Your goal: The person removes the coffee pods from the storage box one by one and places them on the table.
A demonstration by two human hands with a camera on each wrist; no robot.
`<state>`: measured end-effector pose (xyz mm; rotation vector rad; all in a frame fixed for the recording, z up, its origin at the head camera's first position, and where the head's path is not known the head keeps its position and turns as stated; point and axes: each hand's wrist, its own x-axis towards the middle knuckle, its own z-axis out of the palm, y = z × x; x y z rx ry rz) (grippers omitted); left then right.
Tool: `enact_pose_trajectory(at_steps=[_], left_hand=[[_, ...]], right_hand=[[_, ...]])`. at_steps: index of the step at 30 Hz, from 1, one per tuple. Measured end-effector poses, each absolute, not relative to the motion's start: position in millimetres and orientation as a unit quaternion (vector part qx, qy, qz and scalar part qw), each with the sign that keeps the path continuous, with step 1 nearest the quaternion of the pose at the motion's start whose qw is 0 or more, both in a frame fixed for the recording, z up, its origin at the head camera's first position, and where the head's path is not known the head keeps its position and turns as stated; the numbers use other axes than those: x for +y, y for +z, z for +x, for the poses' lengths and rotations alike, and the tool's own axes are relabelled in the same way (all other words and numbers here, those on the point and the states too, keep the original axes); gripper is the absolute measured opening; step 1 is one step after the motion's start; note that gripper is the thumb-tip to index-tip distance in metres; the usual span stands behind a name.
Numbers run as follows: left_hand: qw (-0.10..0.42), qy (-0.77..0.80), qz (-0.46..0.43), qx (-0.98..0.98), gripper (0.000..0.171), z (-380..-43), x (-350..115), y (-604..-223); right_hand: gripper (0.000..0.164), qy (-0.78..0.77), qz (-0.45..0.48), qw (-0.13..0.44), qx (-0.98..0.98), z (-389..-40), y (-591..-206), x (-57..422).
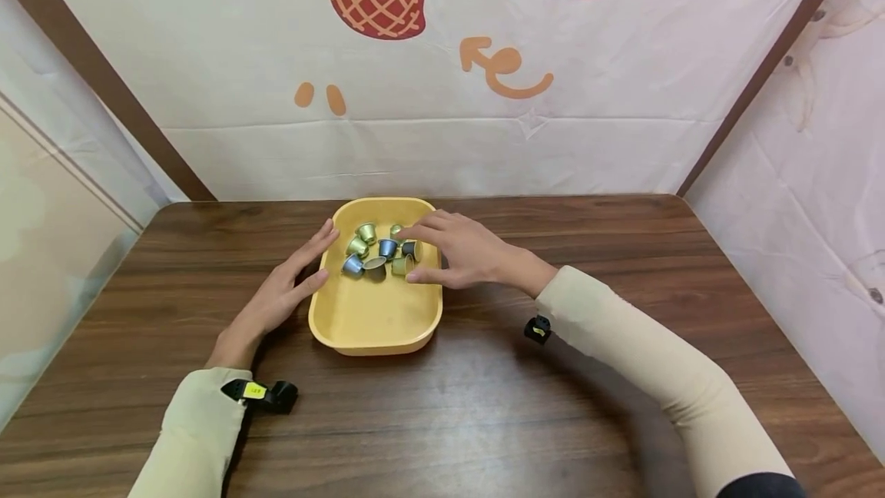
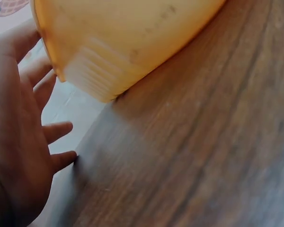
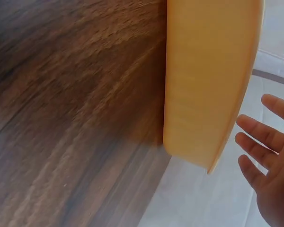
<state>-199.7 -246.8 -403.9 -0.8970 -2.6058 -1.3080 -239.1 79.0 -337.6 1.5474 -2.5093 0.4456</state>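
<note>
A yellow plastic basin (image 1: 373, 321) stands on the wooden table, with several small coffee capsules gathered toward its far half. Among them are green capsules (image 1: 366, 233), blue capsules (image 1: 353, 266) and a dark one (image 1: 409, 250); one capsule (image 1: 375, 267) shows its flat lid. At the basin's left rim my left hand (image 1: 280, 290) has its fingers extended and thumb apart, holding nothing. My right hand (image 1: 470, 250) reaches over the right rim, fingers spread above the nearest capsules and partly hiding them. Its fingers (image 3: 262, 130) also show loose and apart beside the basin's wall in the right wrist view.
The dark wooden table (image 1: 525, 421) extends around the basin. Behind it hangs a white printed cloth (image 1: 415, 152), with further cloth at both sides. A small black wrist camera (image 1: 276, 396) sits at the left cuff and another (image 1: 538, 329) at the right.
</note>
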Motion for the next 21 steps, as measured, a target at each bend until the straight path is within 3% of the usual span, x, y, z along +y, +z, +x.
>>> enact_pose_trajectory(at_steps=[9, 21], left_hand=[[0.039, -0.444, -0.31, -0.84, 0.061, -198.8, -246.0, -404.3], [0.033, -0.449, -0.309, -0.838, 0.055, -180.8, -235.7, -377.8]], right_hand=[[0.044, 0.156, 0.525, 0.057, -0.834, -243.9, -343.2, 58.2], [0.044, 0.085, 0.5, 0.01, -0.862, -249.6, -346.2, 31.0]])
